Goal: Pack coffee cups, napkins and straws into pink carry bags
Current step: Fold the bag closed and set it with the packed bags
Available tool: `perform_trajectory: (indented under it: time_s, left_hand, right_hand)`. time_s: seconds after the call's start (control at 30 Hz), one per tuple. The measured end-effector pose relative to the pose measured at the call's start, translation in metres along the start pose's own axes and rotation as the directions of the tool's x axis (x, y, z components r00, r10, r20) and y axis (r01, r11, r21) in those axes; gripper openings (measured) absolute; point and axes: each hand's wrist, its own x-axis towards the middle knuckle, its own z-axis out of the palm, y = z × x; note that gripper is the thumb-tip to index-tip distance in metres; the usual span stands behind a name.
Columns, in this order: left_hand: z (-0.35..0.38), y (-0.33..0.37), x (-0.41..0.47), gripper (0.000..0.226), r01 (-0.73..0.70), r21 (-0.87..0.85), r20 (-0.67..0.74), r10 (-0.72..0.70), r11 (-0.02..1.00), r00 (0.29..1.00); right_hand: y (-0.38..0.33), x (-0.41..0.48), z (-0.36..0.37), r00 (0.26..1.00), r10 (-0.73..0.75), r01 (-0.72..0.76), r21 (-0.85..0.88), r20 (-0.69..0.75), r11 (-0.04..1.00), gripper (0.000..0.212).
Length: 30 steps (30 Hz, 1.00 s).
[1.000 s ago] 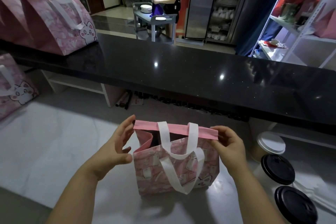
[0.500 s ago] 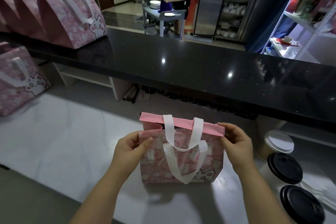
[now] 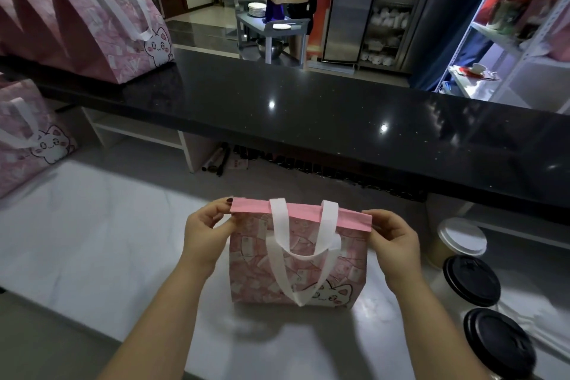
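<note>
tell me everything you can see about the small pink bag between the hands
The small pink bag stands upright on the pale worktop. It looks like soft non-woven fabric, printed with pale patches and a cartoon cat face low on its front. A plain pink band runs along the top, which looks pressed flat shut. Two white strap handles droop over the front. The left hand pinches the top left corner, the right hand the top right.

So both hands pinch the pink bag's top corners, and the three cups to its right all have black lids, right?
Not all. In the head view the farthest cup has a white lid; only the middle cup and nearest cup have black lids. The left hand and right hand do pinch the top corners of the pink bag.
</note>
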Motion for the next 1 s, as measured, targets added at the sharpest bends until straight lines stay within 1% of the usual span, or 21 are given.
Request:
perform_trajectory:
  time_s: [0.07, 0.13, 0.2, 0.27, 0.3, 0.37, 0.4, 0.47, 0.53, 0.57, 0.6, 0.63, 0.67, 0.7, 0.77, 0.8, 0.83, 0.9, 0.93, 1.0]
  left_hand:
    - [0.002, 0.000, 0.002, 0.032, 0.014, -0.063, -0.058, -0.018, 0.998, 0.998]
    - [0.002, 0.002, 0.003, 0.034, -0.001, -0.089, -0.061, -0.005, 0.996, 0.998]
    - [0.001, 0.005, 0.004, 0.034, -0.028, -0.055, -0.046, 0.026, 0.998, 0.999]
    - [0.000, 0.009, 0.005, 0.040, -0.062, 0.005, -0.009, 0.062, 0.998, 0.998]
    - [-0.001, 0.011, 0.005, 0.045, -0.087, 0.060, 0.016, 0.086, 0.994, 0.996]
    - [-0.004, 0.013, 0.005, 0.050, -0.197, 0.221, 0.081, 0.183, 0.955, 0.980]
    - [-0.006, 0.015, 0.003, 0.050, -0.281, 0.295, 0.125, 0.254, 0.913, 0.959]
    - [-0.012, 0.019, 0.001, 0.044, -0.451, 0.400, 0.210, 0.399, 0.798, 0.893]
    - [-0.018, 0.022, 0.000, 0.030, -0.564, 0.493, 0.289, 0.486, 0.662, 0.824]
    - [-0.020, 0.024, -0.001, 0.020, -0.605, 0.532, 0.329, 0.513, 0.593, 0.793]
    - [-0.021, 0.026, -0.001, 0.013, -0.630, 0.559, 0.357, 0.530, 0.538, 0.769]
    - [-0.021, 0.027, -0.002, 0.014, -0.643, 0.579, 0.365, 0.545, 0.502, 0.755]
    - [-0.018, 0.029, -0.003, 0.019, -0.642, 0.590, 0.361, 0.552, 0.489, 0.752]
    - [-0.014, 0.030, -0.003, 0.022, -0.628, 0.600, 0.348, 0.545, 0.495, 0.763]
    - [-0.006, 0.034, -0.004, 0.026, -0.557, 0.614, 0.307, 0.482, 0.558, 0.821]
    - [-0.003, 0.036, -0.003, 0.033, -0.520, 0.631, 0.296, 0.441, 0.576, 0.847]
    - [-0.002, 0.037, -0.001, 0.036, -0.517, 0.646, 0.316, 0.420, 0.561, 0.851]
    - [-0.003, 0.039, 0.003, 0.023, -0.569, 0.683, 0.384, 0.437, 0.458, 0.813]
    - [-0.004, 0.040, 0.002, 0.016, -0.582, 0.702, 0.400, 0.449, 0.410, 0.799]
    - [-0.004, 0.043, 0.000, 0.016, -0.578, 0.736, 0.399, 0.464, 0.353, 0.791]
  right_hand:
    - [0.002, 0.001, 0.003, 1.000, -0.002, 0.002, -0.006, -0.022, 1.000, 0.037]
    - [0.003, 0.000, 0.004, 0.999, -0.031, 0.030, -0.033, -0.027, 0.999, 0.041]
    - [0.001, -0.001, 0.004, 0.992, -0.123, 0.124, -0.104, 0.009, 0.987, 0.052]
    - [-0.002, -0.001, 0.002, 0.967, -0.233, 0.250, -0.223, 0.099, 0.942, 0.060]
    - [-0.002, 0.000, -0.001, 0.949, -0.271, 0.307, -0.287, 0.159, 0.907, 0.060]
    - [-0.001, 0.004, -0.007, 0.910, -0.317, 0.405, -0.411, 0.267, 0.816, 0.051]
    - [-0.001, 0.006, -0.010, 0.894, -0.330, 0.440, -0.467, 0.301, 0.767, 0.043]
    - [-0.003, 0.007, -0.014, 0.881, -0.337, 0.471, -0.548, 0.331, 0.692, 0.028]
    - [-0.005, 0.006, -0.018, 0.883, -0.327, 0.469, -0.582, 0.338, 0.664, 0.023]
    - [-0.007, 0.005, -0.019, 0.887, -0.323, 0.462, -0.583, 0.331, 0.669, 0.021]
    - [-0.008, 0.003, -0.018, 0.894, -0.320, 0.447, -0.573, 0.314, 0.687, 0.019]
    - [-0.010, 0.001, -0.017, 0.908, -0.312, 0.419, -0.550, 0.281, 0.723, 0.018]
    - [-0.013, 0.000, -0.013, 0.926, -0.294, 0.377, -0.521, 0.237, 0.765, 0.022]
    - [-0.015, 0.000, -0.008, 0.944, -0.265, 0.328, -0.493, 0.195, 0.806, 0.030]
    - [-0.020, 0.001, 0.001, 0.972, -0.176, 0.228, -0.450, 0.155, 0.863, 0.044]
    - [-0.023, 0.003, 0.005, 0.978, -0.139, 0.195, -0.450, 0.156, 0.872, 0.047]
    - [-0.023, 0.005, 0.006, 0.980, -0.121, 0.182, -0.472, 0.156, 0.863, 0.044]
    - [-0.023, 0.008, 0.006, 0.984, -0.112, 0.169, -0.549, 0.136, 0.819, 0.035]
    - [-0.023, 0.008, 0.006, 0.986, -0.109, 0.162, -0.583, 0.124, 0.796, 0.034]
    - [-0.026, 0.008, 0.009, 0.986, -0.117, 0.167, -0.627, 0.121, 0.760, 0.037]
